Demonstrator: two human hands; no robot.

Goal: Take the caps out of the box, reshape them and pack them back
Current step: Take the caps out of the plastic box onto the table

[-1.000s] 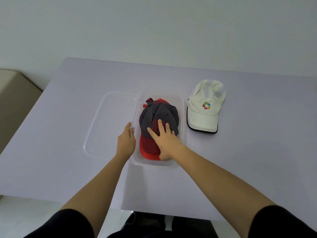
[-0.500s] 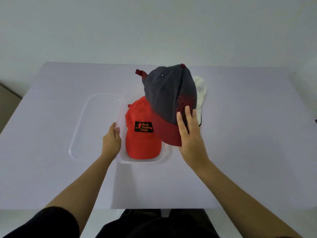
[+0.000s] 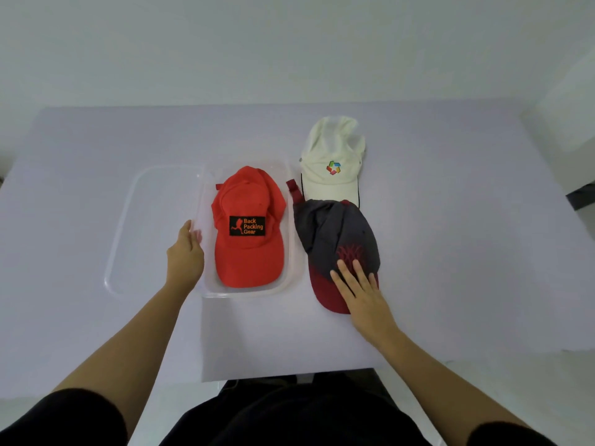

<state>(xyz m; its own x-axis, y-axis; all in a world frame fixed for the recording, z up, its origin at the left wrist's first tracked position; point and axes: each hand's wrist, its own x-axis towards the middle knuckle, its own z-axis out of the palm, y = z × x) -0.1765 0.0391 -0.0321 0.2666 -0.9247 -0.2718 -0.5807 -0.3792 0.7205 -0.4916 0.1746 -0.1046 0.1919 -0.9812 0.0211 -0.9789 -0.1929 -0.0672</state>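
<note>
Mid-unpacking, a person's right hand (image 3: 360, 291) lies flat on the dark-red brim of a grey fabric cap (image 3: 338, 233) lying beside a clear plastic box (image 3: 244, 292), which the left hand (image 3: 185, 255) steadies, apparently open-fingered; next, likely lifting out the orange-red cap (image 3: 248, 226) inside.

**Plain indoor room, kind unclear**

You face a pale lilac table (image 3: 96, 317) set toward a white wall (image 3: 289, 43), with a light floor (image 3: 141, 423) showing below its near edge. Home, office or lab: you cannot tell.
</note>
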